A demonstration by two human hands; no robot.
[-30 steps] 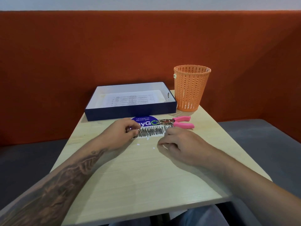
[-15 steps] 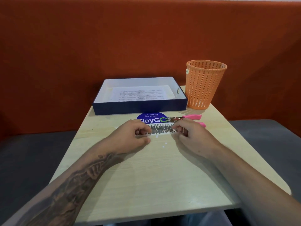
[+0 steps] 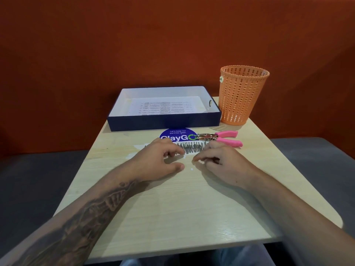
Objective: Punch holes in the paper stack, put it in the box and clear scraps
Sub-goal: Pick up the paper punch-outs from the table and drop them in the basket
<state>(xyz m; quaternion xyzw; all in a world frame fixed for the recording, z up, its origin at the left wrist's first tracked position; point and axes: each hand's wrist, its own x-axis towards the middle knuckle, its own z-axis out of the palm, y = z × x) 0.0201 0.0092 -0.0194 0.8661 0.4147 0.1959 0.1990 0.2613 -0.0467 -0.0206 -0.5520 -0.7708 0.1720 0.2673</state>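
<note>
Left hand [image 3: 159,162] loosely curled, fingertips on table [image 3: 172,212], right hand [image 3: 222,164] curled beside scraps [image 3: 191,169] — grip unclear

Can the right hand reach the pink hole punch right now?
Probably yes. The pink hole punch lies on the table just beyond the right hand, and nothing stands between them.

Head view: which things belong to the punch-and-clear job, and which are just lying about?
Job: paper stack inside the box; pink hole punch; white scraps on the table; orange basket, probably for scraps.
Lying about: round blue sticker; scribbled white patch.
</note>
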